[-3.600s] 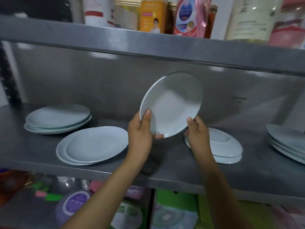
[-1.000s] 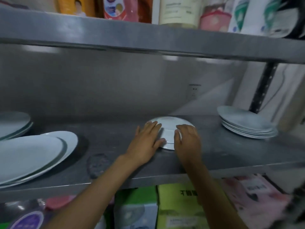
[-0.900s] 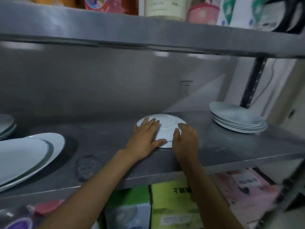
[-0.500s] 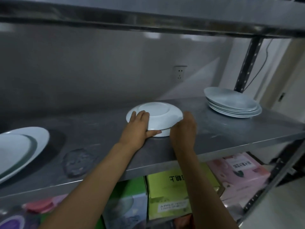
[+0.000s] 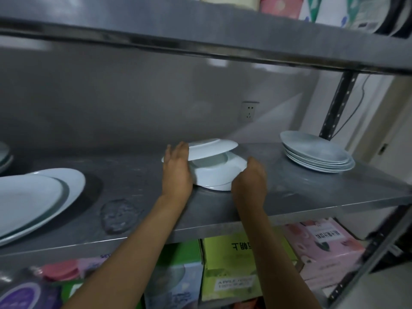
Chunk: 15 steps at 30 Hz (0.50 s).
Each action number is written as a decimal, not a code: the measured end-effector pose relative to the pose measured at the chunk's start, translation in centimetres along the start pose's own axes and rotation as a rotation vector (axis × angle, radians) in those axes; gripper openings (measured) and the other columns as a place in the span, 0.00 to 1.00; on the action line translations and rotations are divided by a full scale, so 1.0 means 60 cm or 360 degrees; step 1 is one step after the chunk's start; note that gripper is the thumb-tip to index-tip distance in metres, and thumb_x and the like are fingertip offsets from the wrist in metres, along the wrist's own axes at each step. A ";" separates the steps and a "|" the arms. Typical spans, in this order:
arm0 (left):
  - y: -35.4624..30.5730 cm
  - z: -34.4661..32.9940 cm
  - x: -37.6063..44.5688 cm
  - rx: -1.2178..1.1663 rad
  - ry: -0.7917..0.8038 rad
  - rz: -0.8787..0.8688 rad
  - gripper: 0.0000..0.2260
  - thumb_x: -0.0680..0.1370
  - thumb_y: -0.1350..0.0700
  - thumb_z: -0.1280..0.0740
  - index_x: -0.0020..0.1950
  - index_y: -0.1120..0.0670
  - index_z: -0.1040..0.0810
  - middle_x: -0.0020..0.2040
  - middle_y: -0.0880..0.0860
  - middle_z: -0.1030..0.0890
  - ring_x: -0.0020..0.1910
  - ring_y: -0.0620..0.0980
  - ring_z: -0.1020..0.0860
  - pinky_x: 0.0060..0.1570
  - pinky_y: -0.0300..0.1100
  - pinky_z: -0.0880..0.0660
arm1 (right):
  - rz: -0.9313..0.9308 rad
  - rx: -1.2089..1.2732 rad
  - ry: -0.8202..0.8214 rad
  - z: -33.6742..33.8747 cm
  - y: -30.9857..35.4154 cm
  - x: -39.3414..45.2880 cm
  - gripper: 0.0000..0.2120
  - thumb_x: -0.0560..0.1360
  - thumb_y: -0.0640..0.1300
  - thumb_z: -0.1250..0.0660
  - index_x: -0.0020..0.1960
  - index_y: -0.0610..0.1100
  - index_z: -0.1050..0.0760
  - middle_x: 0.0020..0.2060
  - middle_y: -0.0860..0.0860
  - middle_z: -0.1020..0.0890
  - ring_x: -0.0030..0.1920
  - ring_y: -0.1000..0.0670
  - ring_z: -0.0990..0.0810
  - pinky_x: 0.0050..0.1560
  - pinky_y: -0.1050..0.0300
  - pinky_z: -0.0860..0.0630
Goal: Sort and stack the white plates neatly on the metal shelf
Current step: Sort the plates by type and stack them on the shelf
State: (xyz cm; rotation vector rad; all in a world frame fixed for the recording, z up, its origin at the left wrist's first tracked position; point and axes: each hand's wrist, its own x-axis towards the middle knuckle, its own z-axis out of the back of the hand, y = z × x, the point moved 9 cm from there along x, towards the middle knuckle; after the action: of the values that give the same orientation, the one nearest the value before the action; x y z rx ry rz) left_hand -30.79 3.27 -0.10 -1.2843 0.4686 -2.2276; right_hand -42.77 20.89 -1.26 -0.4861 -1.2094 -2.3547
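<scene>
Head view: the left hand point(image 5: 177, 169) and right hand point(image 5: 249, 182) are holding the small plates point(image 5: 214, 166) mid-shelf point(image 5: 301, 192), fingers wrapped round the rims. Lifting slowly and level should be keeping the tilted top one from sliding.

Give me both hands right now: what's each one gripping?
Left hand: closed on the upside-down round white top plate, lifting its left edge.
Right hand: closed on the right rim of the white plates underneath.

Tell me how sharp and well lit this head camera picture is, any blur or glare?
Head view: dim, flat light; the hands and plates between them slightly soft; right edge smeared; pale glare patches on the upper shelf's underside; wide-angle bend in the shelf lines.
</scene>
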 end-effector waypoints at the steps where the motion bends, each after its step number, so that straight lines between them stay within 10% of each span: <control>1: -0.001 0.012 -0.001 -0.0060 -0.0059 0.0021 0.25 0.72 0.76 0.45 0.67 0.63 0.28 0.67 0.61 0.27 0.69 0.67 0.34 0.71 0.50 0.42 | 0.0042 0.0011 -0.0003 0.003 0.007 -0.001 0.20 0.73 0.30 0.44 0.64 0.35 0.29 0.57 0.38 0.24 0.59 0.38 0.28 0.61 0.48 0.32; 15: 0.030 0.221 -0.047 -0.1366 -0.0408 0.0793 0.09 0.81 0.57 0.41 0.52 0.48 0.21 0.48 0.48 0.18 0.49 0.50 0.20 0.41 0.53 0.18 | 0.0097 0.0869 0.0199 -0.067 0.173 -0.036 0.19 0.79 0.52 0.38 0.67 0.47 0.33 0.61 0.49 0.23 0.61 0.49 0.25 0.60 0.53 0.27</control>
State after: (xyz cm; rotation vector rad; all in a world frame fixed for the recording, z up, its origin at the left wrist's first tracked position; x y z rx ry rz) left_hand -17.59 3.02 3.51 -1.5795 1.5516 -1.4311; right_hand -35.81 12.69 2.39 -0.1836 -1.6639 -1.8590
